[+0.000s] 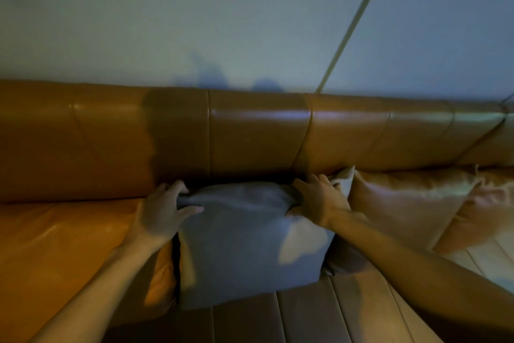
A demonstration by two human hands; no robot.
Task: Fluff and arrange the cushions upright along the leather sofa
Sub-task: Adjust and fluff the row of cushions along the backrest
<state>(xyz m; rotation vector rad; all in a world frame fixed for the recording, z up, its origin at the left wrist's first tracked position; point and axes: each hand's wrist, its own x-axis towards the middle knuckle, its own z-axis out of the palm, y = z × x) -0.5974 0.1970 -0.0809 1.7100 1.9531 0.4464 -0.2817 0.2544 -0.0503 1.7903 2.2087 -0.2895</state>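
Note:
A grey cushion (244, 248) stands upright in the middle of the tan leather sofa (83, 142), leaning against the backrest. My left hand (164, 212) pinches its top left corner. My right hand (319, 200) grips its top right corner. To the right, a shiny peach cushion (403, 203) leans against the backrest, touching the grey one. Part of another pale cushion (345, 178) peeks out behind my right hand. An orange cushion (164, 281) sits partly hidden behind the grey cushion's left side.
The sofa seat (55, 245) stretches to the left. A further peach cushion (489, 212) lies at the far right. Behind the backrest is a plain wall (222, 22) with a thin diagonal strip (358, 20).

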